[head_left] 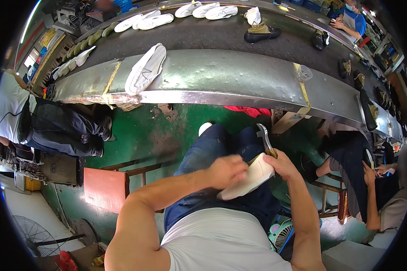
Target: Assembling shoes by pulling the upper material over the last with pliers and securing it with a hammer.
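I see the right hand (pixel 283 165) grasping a white shoe (pixel 253 179) and metal-headed tool (pixel 262 133); I cannot tell what the blurred left hand (pixel 228 171) grips. Open floor (pixel 151 133) borders the surface's near edge (pixel 203 100).

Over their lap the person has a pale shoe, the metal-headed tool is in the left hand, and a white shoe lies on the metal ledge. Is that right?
One slip: the head view shows the metal-headed tool in the right hand, not the left hand. The pale shoe over the lap and the white shoe on the metal ledge are correct.
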Tool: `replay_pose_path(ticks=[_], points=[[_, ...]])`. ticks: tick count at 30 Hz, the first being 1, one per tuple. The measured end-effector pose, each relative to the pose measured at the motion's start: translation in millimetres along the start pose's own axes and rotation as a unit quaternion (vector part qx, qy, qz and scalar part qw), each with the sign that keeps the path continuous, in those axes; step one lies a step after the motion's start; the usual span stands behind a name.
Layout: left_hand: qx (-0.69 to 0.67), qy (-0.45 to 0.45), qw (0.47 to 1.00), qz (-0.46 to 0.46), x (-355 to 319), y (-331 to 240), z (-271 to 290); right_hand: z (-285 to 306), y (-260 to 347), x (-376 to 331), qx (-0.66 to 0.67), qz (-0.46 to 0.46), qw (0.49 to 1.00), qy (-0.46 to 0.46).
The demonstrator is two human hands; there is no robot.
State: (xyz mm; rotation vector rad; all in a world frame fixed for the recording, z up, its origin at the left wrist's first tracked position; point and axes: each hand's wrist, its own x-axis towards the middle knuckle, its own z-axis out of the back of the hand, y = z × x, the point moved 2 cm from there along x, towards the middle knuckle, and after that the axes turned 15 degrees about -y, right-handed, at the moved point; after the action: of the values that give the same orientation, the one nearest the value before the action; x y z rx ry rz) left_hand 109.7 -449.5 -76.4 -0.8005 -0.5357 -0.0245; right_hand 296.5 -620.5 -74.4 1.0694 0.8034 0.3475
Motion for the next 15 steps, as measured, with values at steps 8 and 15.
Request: replay_pose_path(ticks=[8, 15], points=[[0.056, 0.063, 0.977, 0.193, -31, 17, -3, -10, -13, 19, -0.025, -0.015, 0.994, -0.107], [-0.165, 0.03, 0.879, 0.446, -50, 30, -25, -63, -40, -5, 0.016, -0.04, 0.985, -0.166]])
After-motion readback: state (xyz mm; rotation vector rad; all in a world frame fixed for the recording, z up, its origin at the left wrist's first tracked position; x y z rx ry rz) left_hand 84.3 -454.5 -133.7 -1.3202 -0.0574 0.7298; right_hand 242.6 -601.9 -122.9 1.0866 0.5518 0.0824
